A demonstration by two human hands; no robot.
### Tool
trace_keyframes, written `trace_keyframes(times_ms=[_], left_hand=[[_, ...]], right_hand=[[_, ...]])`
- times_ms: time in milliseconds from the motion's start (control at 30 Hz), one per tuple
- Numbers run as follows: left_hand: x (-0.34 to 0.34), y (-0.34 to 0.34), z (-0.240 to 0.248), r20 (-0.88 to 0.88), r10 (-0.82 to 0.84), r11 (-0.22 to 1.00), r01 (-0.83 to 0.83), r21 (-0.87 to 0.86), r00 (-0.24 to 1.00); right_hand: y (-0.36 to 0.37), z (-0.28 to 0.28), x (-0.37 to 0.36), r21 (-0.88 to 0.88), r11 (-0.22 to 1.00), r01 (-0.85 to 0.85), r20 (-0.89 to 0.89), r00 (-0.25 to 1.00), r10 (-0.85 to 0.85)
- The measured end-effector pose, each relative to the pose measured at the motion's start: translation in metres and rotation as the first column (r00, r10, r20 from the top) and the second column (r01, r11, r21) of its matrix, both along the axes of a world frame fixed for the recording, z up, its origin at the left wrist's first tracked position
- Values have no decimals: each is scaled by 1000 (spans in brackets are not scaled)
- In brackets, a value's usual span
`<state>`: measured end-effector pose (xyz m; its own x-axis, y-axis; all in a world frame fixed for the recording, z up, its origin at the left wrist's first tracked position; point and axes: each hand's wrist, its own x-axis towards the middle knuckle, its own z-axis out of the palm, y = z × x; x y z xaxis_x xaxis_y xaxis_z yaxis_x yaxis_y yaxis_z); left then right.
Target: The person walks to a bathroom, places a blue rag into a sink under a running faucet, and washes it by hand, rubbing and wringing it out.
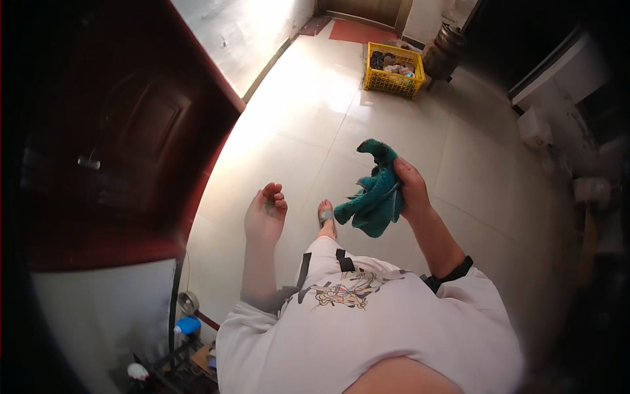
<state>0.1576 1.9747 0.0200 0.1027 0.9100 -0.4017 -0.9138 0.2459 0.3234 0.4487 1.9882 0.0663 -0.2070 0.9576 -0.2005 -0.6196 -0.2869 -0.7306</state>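
In my right hand, raised in front of me on the right, a crumpled green cloth is gripped by one side. The thumb lies over the fabric, and the other fingers are mostly hidden behind it. The cloth hangs in folds toward the left, with a darker, dirty-looking end curling up at the top. My left hand hovers to the left of the cloth, apart from it. Its fingers are loosely curled with a gap before the palm, and nothing shows in them.
A dark red door stands along the left. Ahead on the tiled floor sits a yellow crate of mixed items, beside a metal canister. A blue bottle is at the lower left. My sandalled foot shows below.
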Motion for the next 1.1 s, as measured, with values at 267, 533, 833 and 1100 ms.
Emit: trace_keyframes(times_ms=[267, 533, 833, 1100], left_hand=[[22, 272, 33, -16, -134, 991, 134, 20, 991], [58, 486, 32, -3, -174, 985, 174, -13, 985], [33, 732, 33, -20, -35, 999, 35, 6, 999], [35, 964, 13, 44, -105, 994, 105, 9, 993]], right_hand=[[207, 17, 13, -36, 980, 193, 65, 980, -191], [407, 2, 51, -43, 961, 273, 91, 959, -269], [705, 14, 54, -29, 993, 115, 54, 992, -113], [931, 30, 31, 1, 993, 119, -90, 989, -118]])
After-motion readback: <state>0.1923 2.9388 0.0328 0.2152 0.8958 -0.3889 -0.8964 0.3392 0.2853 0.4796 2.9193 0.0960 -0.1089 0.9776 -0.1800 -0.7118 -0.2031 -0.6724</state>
